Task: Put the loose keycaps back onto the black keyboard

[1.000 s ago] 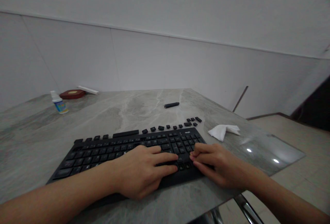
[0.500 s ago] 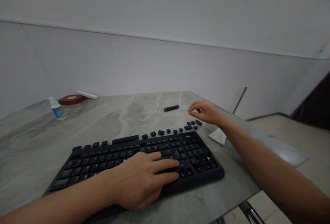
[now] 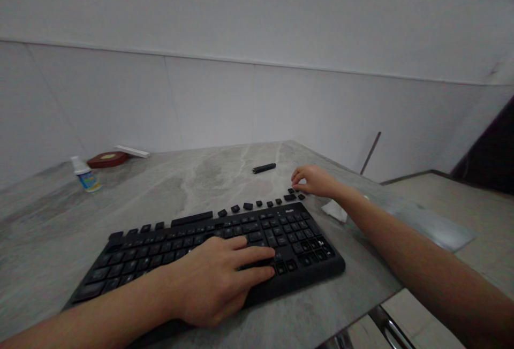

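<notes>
A black keyboard lies on a grey marble table. My left hand rests flat on its front middle, fingers stretched over the keys. A row of loose black keycaps lies on the table just behind the keyboard. My right hand reaches to the right end of that row, with fingertips pinched together down at the loose keycaps there; whether a cap is between them is hidden.
A crumpled white tissue lies right of the keyboard, partly behind my forearm. A black pen-like stick lies further back. At the far left stand a small white bottle, a brown round dish and a white strip. The table edge runs near right.
My right hand left the keyboard's right side, reached back to the loose keycaps and lowered onto them with fingers pinched. The left hand stayed on the keyboard.
</notes>
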Demonstrator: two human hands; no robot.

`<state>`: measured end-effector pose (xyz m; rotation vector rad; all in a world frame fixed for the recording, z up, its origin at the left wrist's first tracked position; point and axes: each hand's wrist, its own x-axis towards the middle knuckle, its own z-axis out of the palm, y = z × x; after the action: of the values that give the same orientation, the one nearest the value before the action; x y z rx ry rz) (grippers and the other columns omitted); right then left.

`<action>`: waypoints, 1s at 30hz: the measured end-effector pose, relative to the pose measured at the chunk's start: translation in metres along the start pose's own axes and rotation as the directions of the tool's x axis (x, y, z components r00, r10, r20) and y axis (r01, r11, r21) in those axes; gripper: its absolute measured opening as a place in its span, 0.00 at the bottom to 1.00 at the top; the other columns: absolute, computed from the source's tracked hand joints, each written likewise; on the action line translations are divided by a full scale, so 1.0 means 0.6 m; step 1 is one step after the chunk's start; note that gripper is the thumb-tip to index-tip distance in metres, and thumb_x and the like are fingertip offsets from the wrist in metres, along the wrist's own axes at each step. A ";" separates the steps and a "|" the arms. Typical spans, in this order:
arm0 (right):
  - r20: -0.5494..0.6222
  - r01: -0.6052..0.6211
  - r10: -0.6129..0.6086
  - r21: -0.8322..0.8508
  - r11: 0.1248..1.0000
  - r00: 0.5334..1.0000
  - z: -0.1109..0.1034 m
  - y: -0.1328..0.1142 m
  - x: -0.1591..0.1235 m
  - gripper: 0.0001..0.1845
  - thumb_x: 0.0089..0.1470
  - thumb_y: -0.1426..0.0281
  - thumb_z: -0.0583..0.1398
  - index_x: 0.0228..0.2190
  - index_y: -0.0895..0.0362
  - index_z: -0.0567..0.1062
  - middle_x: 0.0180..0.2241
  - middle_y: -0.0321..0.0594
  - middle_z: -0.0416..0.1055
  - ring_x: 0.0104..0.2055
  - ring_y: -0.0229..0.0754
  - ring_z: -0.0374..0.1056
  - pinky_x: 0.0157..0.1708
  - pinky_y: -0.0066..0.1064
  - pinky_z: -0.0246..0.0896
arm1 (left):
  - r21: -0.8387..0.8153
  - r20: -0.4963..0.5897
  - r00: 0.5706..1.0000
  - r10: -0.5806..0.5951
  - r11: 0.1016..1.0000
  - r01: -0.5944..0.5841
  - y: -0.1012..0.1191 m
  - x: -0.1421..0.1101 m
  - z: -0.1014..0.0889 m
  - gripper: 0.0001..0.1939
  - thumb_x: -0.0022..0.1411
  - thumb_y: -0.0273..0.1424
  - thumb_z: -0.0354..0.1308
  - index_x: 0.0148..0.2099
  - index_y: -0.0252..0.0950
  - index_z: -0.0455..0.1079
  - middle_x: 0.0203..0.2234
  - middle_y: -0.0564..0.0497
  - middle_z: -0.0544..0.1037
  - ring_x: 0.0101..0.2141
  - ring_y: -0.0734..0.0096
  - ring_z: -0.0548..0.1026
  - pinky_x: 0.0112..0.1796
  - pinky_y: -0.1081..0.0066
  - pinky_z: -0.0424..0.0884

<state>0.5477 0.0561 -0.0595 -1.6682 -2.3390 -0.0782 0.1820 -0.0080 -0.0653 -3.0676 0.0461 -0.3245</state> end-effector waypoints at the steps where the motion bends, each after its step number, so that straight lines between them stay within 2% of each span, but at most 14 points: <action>1: 0.009 -0.008 0.008 -0.001 1.000 1.000 0.003 0.000 0.001 0.05 0.54 0.72 0.64 0.30 0.56 0.83 0.41 0.43 0.80 0.42 0.46 0.74 0.47 0.36 0.65 | 0.001 0.000 1.000 0.001 1.000 -0.001 0.000 0.000 0.000 0.23 0.66 0.27 0.51 0.62 0.37 0.65 0.62 0.45 0.69 0.44 0.55 0.78 0.40 0.57 0.78; 8: 0.044 -0.037 0.038 -0.015 0.999 0.998 0.021 0.001 0.009 0.06 0.55 0.70 0.63 0.31 0.55 0.83 0.40 0.43 0.80 0.43 0.47 0.74 0.48 0.36 0.65 | 0.001 0.010 1.000 -0.009 1.000 0.009 0.000 0.002 -0.004 0.23 0.66 0.28 0.51 0.62 0.37 0.65 0.62 0.46 0.69 0.43 0.55 0.78 0.38 0.57 0.79; 21: 0.002 -0.026 0.027 -0.044 0.999 1.000 0.033 -0.008 0.020 0.08 0.59 0.71 0.61 0.32 0.56 0.82 0.40 0.44 0.80 0.44 0.46 0.74 0.49 0.36 0.65 | -0.006 0.019 1.000 0.001 1.000 -0.001 0.000 0.001 -0.002 0.23 0.66 0.29 0.51 0.62 0.36 0.65 0.63 0.45 0.69 0.44 0.54 0.78 0.38 0.56 0.79; 30: -0.040 -0.054 0.052 -0.058 0.997 0.998 0.047 -0.009 0.024 0.07 0.57 0.71 0.62 0.32 0.55 0.83 0.38 0.43 0.81 0.44 0.48 0.74 0.49 0.38 0.65 | -0.006 0.025 1.000 -0.008 1.000 0.008 -0.001 0.002 0.000 0.22 0.67 0.28 0.50 0.62 0.36 0.65 0.63 0.47 0.68 0.43 0.56 0.77 0.39 0.57 0.78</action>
<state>0.5329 0.0732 -0.0827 -1.7392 -2.2843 -0.1683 0.1834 -0.0078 -0.0647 -3.0779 0.0342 -0.2868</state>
